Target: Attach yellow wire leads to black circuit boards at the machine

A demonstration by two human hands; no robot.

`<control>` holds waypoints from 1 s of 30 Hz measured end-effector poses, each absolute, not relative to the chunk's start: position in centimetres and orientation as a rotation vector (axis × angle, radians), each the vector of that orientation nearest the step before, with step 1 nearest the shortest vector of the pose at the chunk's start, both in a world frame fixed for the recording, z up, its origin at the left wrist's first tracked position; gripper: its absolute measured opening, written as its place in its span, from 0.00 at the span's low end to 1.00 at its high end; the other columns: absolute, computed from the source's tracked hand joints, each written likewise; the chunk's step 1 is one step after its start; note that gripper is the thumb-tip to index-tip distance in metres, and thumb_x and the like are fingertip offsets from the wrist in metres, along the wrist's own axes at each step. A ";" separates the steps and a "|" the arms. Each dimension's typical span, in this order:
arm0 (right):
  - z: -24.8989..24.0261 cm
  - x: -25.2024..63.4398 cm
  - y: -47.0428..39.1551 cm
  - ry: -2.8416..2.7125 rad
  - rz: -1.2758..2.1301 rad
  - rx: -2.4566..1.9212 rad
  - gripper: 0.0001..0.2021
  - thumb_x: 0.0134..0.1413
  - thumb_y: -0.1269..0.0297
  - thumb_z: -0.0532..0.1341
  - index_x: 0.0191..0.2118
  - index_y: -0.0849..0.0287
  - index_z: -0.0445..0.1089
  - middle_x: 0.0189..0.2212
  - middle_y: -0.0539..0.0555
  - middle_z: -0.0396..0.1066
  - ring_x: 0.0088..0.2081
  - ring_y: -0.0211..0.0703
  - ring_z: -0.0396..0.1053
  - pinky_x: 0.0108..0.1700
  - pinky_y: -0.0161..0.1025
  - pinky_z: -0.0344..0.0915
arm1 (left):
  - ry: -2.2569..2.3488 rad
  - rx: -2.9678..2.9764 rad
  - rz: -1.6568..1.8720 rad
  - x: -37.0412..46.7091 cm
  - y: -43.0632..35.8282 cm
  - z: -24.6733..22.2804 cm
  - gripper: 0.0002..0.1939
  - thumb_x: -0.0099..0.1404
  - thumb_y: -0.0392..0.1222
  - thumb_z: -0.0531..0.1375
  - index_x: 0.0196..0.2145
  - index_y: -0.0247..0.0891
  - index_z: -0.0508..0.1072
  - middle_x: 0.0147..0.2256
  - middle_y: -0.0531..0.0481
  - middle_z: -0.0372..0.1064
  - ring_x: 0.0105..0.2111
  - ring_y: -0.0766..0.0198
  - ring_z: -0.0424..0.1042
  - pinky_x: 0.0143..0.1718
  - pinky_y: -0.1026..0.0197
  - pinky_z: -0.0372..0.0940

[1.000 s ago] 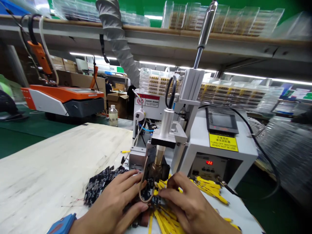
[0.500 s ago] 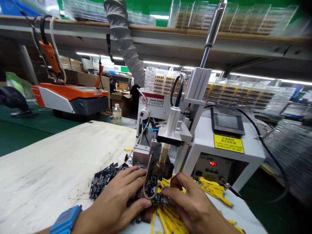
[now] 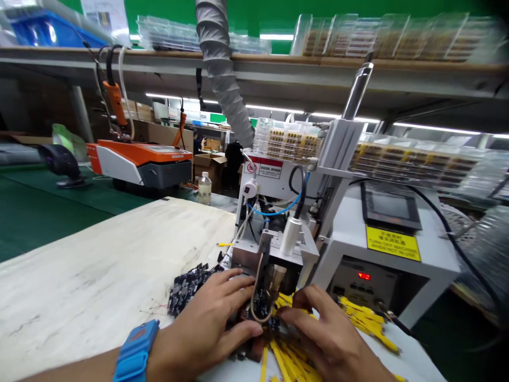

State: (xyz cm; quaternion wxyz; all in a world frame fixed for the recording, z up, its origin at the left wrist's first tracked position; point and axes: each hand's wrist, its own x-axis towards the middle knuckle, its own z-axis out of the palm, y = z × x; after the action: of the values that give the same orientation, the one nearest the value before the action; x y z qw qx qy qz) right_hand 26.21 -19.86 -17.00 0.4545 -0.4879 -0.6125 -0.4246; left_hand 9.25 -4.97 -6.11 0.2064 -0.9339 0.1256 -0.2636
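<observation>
My left hand (image 3: 217, 315) lies over black circuit boards (image 3: 186, 289) at the front of the bench machine, its fingers stretched and the thumb apart. A blue wrist strap (image 3: 137, 350) circles that wrist. Opposite it, my right hand (image 3: 330, 331) is closed, thumb and forefinger pinched on a yellow cable (image 3: 283, 300) beside the boards. The lowered machine head (image 3: 292, 239) has its metal tip (image 3: 275, 281) down between both hands, with a curved thin tube (image 3: 254, 297) at its side. Exactly where tip and board meet is hidden. More yellow cables (image 3: 292, 363) fan out under my right hand.
Another bunch of yellow cables (image 3: 366, 321) lies right of my hand, before a control box (image 3: 397, 239) with a red display. A pale board (image 3: 119, 265) covers the left bench. Behind stand a bottle (image 3: 204, 188), an orange-and-white machine (image 3: 143, 159) and clear trays (image 3: 413, 162).
The machine head has come down toward the boards between my hands. My hands keep nearly the same pose. The whole view has shifted, so things appear further right.
</observation>
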 end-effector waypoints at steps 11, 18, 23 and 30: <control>-16.9 26.3 -19.8 -1.535 -1.056 -1.187 0.16 0.54 0.81 0.52 0.42 0.59 0.71 0.33 0.58 0.64 0.33 0.44 0.66 0.32 0.37 0.69 | 0.351 -2.629 -0.746 9.2 -5.4 -5.9 0.22 0.63 0.45 0.64 0.52 0.34 0.72 0.52 0.39 0.70 0.55 0.47 0.65 0.54 0.43 0.64; -17.1 26.4 -19.9 -1.548 -1.047 -1.234 0.17 0.55 0.81 0.51 0.44 0.59 0.70 0.34 0.58 0.64 0.35 0.44 0.66 0.34 0.38 0.68 | 0.345 -2.604 -0.731 8.7 -5.8 -5.6 0.21 0.63 0.42 0.62 0.52 0.33 0.71 0.53 0.38 0.69 0.55 0.48 0.66 0.54 0.44 0.65; -17.0 26.2 -19.9 -1.526 -1.065 -1.188 0.16 0.55 0.81 0.51 0.42 0.60 0.70 0.33 0.58 0.64 0.33 0.44 0.66 0.32 0.38 0.68 | 0.359 -2.588 -0.757 8.7 -5.5 -5.8 0.20 0.64 0.41 0.61 0.53 0.33 0.71 0.53 0.38 0.69 0.55 0.48 0.66 0.54 0.44 0.66; -16.8 26.1 -19.9 -1.512 -1.055 -1.169 0.15 0.57 0.79 0.52 0.45 0.60 0.71 0.33 0.59 0.64 0.35 0.45 0.66 0.32 0.40 0.69 | 0.565 -2.488 -0.709 8.5 -6.3 -5.7 0.14 0.71 0.35 0.55 0.52 0.42 0.71 0.54 0.47 0.68 0.57 0.55 0.62 0.57 0.52 0.63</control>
State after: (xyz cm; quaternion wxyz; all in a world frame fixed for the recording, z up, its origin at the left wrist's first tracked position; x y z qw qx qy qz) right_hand 26.10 -19.92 -16.82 0.4609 -0.4753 -0.6146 -0.4289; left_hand 8.47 -6.26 -5.65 0.2442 -0.9111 0.2070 -0.2597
